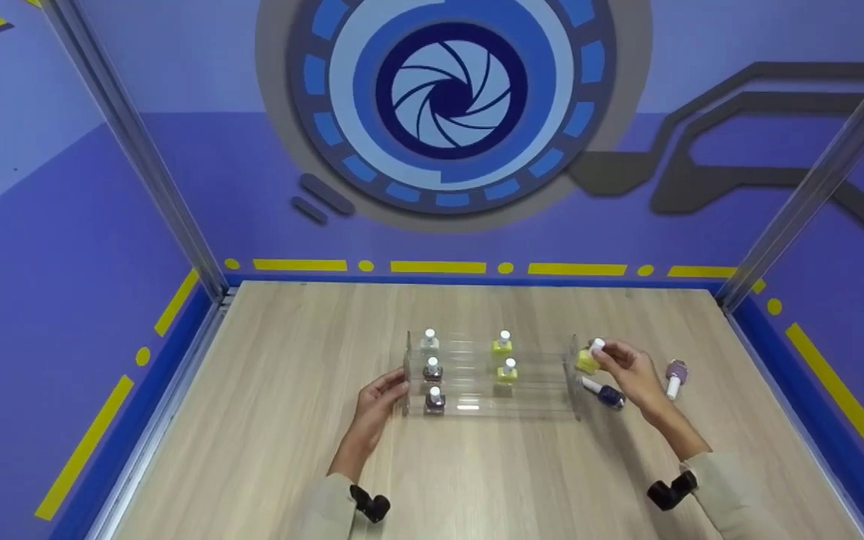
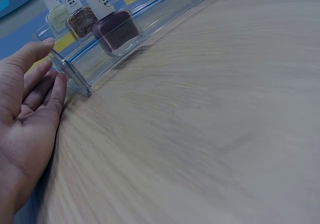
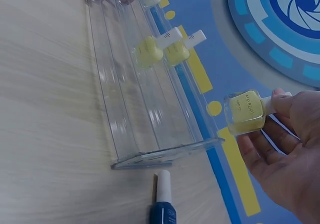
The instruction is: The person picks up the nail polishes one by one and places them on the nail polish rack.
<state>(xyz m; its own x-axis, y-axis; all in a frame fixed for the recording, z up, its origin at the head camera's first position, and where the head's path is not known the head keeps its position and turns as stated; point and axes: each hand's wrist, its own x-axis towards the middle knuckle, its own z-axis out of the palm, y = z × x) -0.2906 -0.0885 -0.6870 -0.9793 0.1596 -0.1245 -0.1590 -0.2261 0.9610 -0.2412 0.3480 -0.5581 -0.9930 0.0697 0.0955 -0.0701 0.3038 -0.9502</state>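
A clear tiered rack (image 1: 469, 411) stands on the table with several nail polish bottles on its steps. At its left end my left hand (image 1: 378, 405) touches the side panel (image 2: 72, 73) with fingers fairly straight. My right hand (image 1: 633, 375) pinches the white cap of a yellow nail polish bottle (image 3: 245, 111), held up beside the rack's right end. Two more yellow bottles (image 3: 149, 52) stand mid-rack. In the rack's left column are a pale bottle (image 2: 57, 17), a glittery brown bottle (image 2: 81, 22) and a dark plum bottle (image 2: 117, 31).
Below my right hand, a dark blue nail polish bottle (image 1: 610, 397) lies on its side near the rack's right end. A mauve bottle (image 1: 676, 370) lies farther right. The wooden table (image 1: 289, 337) meets a blue patterned wall (image 1: 199, 165) at the back.
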